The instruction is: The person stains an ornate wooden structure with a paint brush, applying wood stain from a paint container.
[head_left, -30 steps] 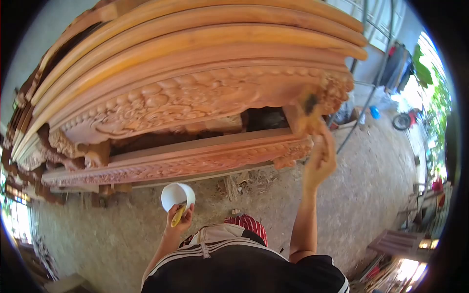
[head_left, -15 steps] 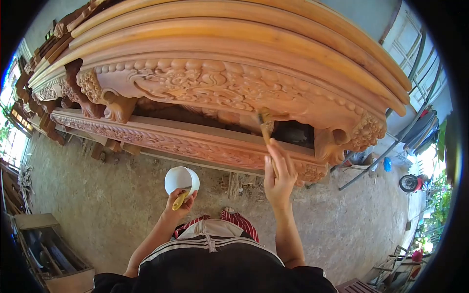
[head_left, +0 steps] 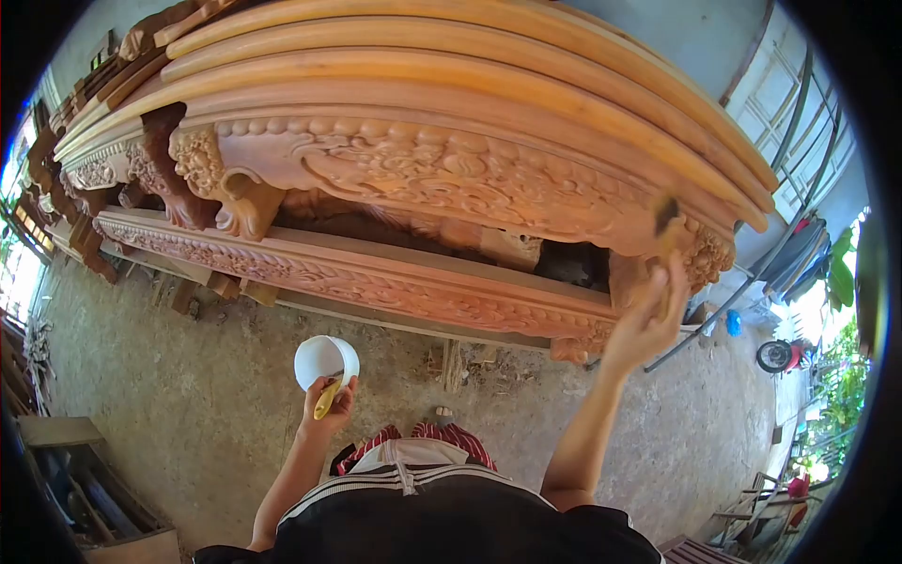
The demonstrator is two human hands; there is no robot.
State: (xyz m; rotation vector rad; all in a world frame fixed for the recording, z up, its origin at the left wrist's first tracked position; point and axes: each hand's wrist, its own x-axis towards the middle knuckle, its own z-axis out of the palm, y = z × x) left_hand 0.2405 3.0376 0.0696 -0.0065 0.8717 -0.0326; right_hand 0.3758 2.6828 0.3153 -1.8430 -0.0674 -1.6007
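Observation:
My left hand (head_left: 329, 414) is closed around the near side of a white tub (head_left: 316, 361); a yellow-handled brush (head_left: 327, 399) leans over the rim within the same grip, its far end inside the tub. What the tub contains cannot be made out. My right hand (head_left: 648, 320) grips a paintbrush (head_left: 668, 226), blurred by motion, with its dark bristles at the right end of a carved wooden panel (head_left: 451, 174). Scrolls and a row of rounded beads decorate this panel. Below it runs a second carved rail (head_left: 366, 282), with a dark gap between them.
Long curved wooden mouldings (head_left: 489, 70) are stacked above the panel. On the left stands a wooden box (head_left: 99, 493) with things inside. Metal pipes (head_left: 742, 287) slant at the right, near a motorbike wheel (head_left: 774, 355). Wood scraps lie on the concrete floor (head_left: 235, 395) under the piece.
My right hand and its paintbrush have moved right and slightly up, from the panel's lower edge to its right end. My left hand with the tub has shifted slightly left.

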